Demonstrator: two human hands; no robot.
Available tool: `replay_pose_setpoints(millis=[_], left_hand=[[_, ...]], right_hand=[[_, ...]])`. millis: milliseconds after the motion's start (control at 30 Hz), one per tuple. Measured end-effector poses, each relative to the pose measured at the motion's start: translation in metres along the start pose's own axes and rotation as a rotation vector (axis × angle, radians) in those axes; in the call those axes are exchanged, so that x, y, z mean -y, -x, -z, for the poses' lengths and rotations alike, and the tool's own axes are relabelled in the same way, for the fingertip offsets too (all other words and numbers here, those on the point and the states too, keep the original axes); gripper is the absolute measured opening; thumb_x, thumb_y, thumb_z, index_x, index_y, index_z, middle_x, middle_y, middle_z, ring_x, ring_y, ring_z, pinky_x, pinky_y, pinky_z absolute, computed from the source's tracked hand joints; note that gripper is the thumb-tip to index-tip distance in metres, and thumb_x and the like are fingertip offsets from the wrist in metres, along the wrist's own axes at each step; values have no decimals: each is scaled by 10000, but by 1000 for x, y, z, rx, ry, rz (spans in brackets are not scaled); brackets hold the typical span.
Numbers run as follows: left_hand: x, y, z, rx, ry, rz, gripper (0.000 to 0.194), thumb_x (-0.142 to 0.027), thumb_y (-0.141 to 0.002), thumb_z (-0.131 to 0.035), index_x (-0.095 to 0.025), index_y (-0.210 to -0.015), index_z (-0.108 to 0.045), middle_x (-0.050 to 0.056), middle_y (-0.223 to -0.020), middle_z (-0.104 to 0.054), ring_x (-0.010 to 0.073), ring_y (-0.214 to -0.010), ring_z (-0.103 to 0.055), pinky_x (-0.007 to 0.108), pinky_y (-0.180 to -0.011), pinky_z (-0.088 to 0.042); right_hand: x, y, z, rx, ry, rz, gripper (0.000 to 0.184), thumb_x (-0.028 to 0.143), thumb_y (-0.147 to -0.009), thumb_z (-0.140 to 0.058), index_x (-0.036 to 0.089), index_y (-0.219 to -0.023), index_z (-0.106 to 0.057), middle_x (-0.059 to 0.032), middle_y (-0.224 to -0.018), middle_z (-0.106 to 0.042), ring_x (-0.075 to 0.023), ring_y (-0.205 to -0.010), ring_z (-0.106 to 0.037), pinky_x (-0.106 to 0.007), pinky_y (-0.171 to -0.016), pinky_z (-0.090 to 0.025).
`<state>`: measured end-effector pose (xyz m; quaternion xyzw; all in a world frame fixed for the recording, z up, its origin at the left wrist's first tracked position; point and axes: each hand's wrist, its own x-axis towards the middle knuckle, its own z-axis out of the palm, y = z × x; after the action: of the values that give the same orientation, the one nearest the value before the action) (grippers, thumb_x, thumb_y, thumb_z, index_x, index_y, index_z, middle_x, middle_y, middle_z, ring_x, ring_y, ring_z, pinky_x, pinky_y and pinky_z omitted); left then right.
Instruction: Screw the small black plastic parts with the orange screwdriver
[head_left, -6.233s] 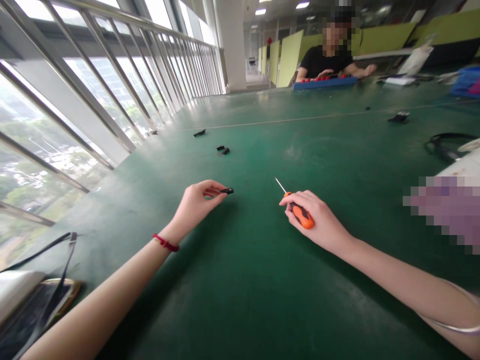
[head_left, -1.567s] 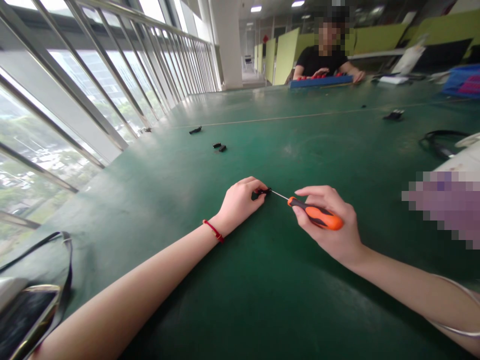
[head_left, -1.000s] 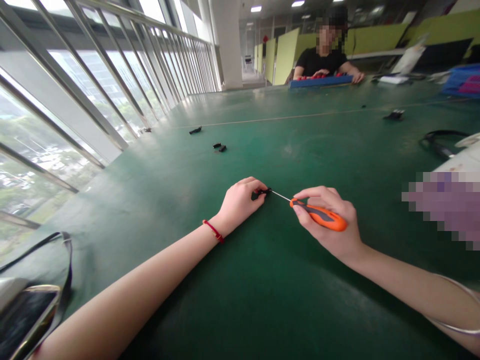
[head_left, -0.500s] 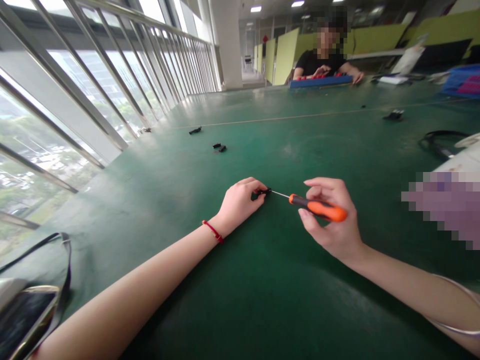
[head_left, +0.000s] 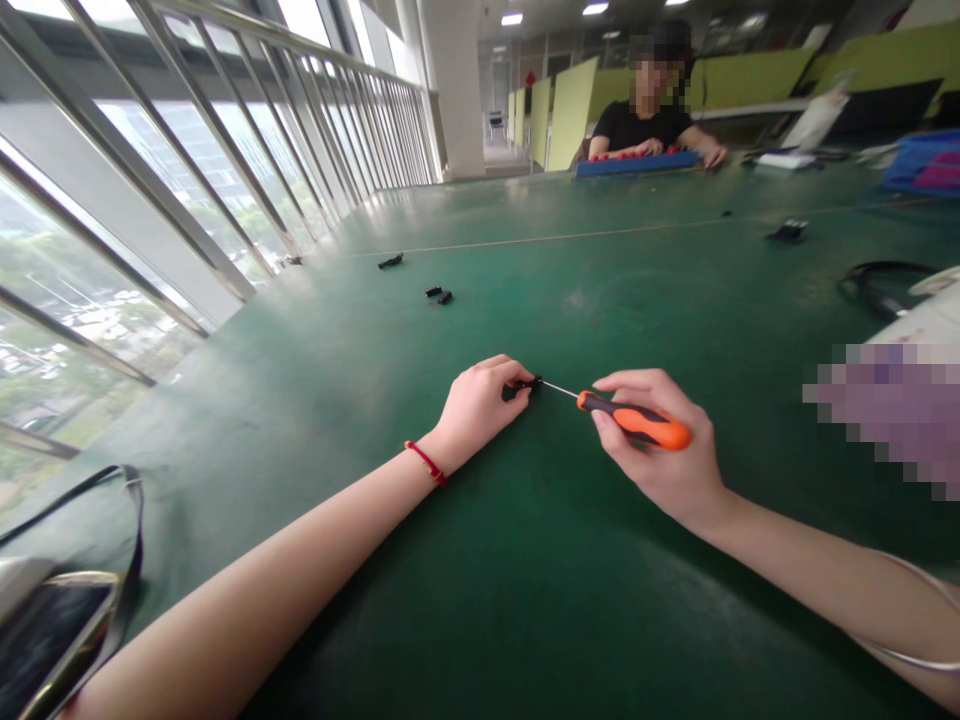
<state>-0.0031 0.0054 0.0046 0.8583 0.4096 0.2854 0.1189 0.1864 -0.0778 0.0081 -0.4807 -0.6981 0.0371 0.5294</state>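
Between the thumb and fingers of my left hand (head_left: 486, 400) is a small black part (head_left: 535, 383), held low at the green table (head_left: 480, 590). Its exact kind is too small to make out, and the fingers cover some of it. An orange and black screwdriver (head_left: 637, 420) lies in my right hand (head_left: 675, 450), its butt end against the palm and the thumb and forefinger closed near the front of the handle. The thin metal shaft points left, and its tip meets the black part.
Several small black pieces (head_left: 439, 295) lie farther up the table, with another dark piece (head_left: 787, 231) at the right. A phone (head_left: 56, 640) and a strap are at the lower left. Across the table sits a person (head_left: 637, 130) behind a blue tray (head_left: 637, 164). Metal railings (head_left: 300, 110) run along the left.
My right thumb and forefinger have closed in on the screwdriver handle from a looser, wider spread. My left hand and the black part stay in place. The far person's hand and tray have shifted slightly.
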Motion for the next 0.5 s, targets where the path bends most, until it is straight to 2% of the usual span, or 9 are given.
replay_pose_setpoints(millis=[100,167,233,300,367,433,500], left_hand=[[0,0,0,-2,3,-2,153,-177,-797,-544,-193,-876,-674,21,-919,-673,150,-803,-629,260,-758,-511],[0,0,0,-4,6,0,149,-176,-794,-551,-192,-873,-676,20,-917,-674,148,-796,-628,260,-756,-512],[0,0,0,-5,8,3,151,-176,-794,-556,-192,-877,-680,19,-917,-676,147,-793,-627,259,-751,-511],[0,0,0,-6,8,1,153,-175,-796,-555,-192,-882,-681,16,-916,-676,146,-792,-626,258,-748,-510],[1,0,0,-5,10,-4,153,-173,-798,-555,-190,-884,-680,15,-916,-675,144,-788,-625,258,-751,-509],[0,0,0,-4,13,-5,148,-173,-796,-558,-187,-880,-678,17,-915,-674,144,-787,-625,258,-755,-510],[0,0,0,-4,13,1,146,-174,-794,-560,-187,-879,-679,20,-915,-674,147,-792,-626,259,-755,-512]], right_hand=[[0,0,0,-37,-3,-5,297,228,-724,-644,236,-1008,-555,-2,-751,-607,-178,-693,-596,-350,-688,-501],[1,0,1,29,3,12,198,236,-750,-627,241,-938,-566,32,-639,-574,-157,-601,-572,-360,-700,-490],[1,0,1,79,-1,18,85,231,-781,-604,245,-857,-567,37,-615,-588,-151,-588,-578,-351,-696,-483],[0,1,1,44,-19,-4,111,215,-774,-610,243,-871,-563,12,-708,-630,-164,-662,-605,-335,-677,-485],[-1,1,0,-7,-36,-34,234,212,-741,-634,238,-958,-551,-1,-760,-621,-176,-703,-604,-330,-668,-488],[-1,1,0,11,-39,-41,253,222,-731,-638,234,-969,-550,19,-688,-582,-168,-655,-585,-330,-664,-483],[0,0,0,78,-29,-37,152,233,-757,-618,238,-899,-563,44,-586,-546,-157,-595,-566,-327,-661,-470]])
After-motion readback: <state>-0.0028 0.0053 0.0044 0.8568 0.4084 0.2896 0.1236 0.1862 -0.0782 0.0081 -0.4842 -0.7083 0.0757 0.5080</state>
